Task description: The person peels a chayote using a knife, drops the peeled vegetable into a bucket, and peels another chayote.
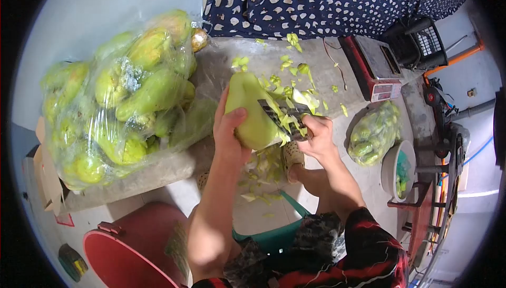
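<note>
My left hand (230,125) is wrapped round a large green papaya (249,109), its surface pale and mostly peeled. In my right hand (319,137) is a dark peeler (274,116), its fingers closed round the handle. The peeler lies against the right side of the papaya, with strips of green peel (290,121) clinging to it. Part of the peeler is hidden by peel and my fingers. Loose peelings (305,72) are scattered on the concrete ledge beyond, and more lie on the floor below.
A clear plastic bag of green papayas (132,93) rests on the ledge (174,169) at left. A red bucket (121,246) stands lower left. At right are a red scale (373,69), a black basket (419,42), a filled plastic bag (375,135) and a white tub (391,172).
</note>
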Action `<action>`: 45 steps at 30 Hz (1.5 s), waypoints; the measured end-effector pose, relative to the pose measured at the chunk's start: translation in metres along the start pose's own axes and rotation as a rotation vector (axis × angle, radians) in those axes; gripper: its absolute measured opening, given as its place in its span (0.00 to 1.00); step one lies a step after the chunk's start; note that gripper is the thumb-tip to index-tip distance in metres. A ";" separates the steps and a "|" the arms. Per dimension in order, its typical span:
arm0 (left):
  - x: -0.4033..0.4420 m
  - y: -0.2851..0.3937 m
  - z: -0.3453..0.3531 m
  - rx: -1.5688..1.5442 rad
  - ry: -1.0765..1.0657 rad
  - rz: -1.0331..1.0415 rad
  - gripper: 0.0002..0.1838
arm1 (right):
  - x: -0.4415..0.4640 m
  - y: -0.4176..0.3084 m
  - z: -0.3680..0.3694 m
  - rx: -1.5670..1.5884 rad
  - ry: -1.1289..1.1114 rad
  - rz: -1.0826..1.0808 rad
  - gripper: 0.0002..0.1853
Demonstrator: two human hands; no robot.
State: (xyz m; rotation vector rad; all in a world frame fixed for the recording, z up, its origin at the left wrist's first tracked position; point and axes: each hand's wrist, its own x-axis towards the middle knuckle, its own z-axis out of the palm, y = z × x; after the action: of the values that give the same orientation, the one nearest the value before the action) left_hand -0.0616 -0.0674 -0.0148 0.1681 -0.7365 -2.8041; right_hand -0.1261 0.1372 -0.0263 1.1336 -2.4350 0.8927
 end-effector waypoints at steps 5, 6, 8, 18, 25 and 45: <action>0.000 -0.001 0.001 -0.003 -0.080 -0.029 0.41 | 0.005 -0.011 -0.012 0.054 0.019 -0.098 0.11; -0.001 -0.005 0.001 0.048 -0.069 -0.034 0.41 | 0.006 -0.011 -0.011 0.055 0.015 -0.080 0.11; -0.003 -0.010 -0.002 0.064 -0.084 -0.057 0.41 | 0.000 0.001 -0.004 0.066 -0.020 0.087 0.11; -0.005 -0.008 -0.001 -0.022 -0.160 -0.145 0.45 | 0.007 0.015 0.005 -0.008 -0.014 0.242 0.11; -0.006 -0.011 -0.005 -0.068 -0.038 -0.154 0.35 | 0.015 0.010 0.004 0.166 0.028 0.422 0.09; -0.005 -0.010 0.002 -0.247 0.097 -0.153 0.30 | 0.009 -0.008 0.008 0.008 0.110 -0.122 0.17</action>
State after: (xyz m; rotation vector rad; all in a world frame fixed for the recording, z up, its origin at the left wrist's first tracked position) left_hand -0.0592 -0.0567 -0.0175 0.3254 -0.3647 -2.9756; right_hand -0.1255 0.1228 -0.0249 1.1884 -2.2509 0.9029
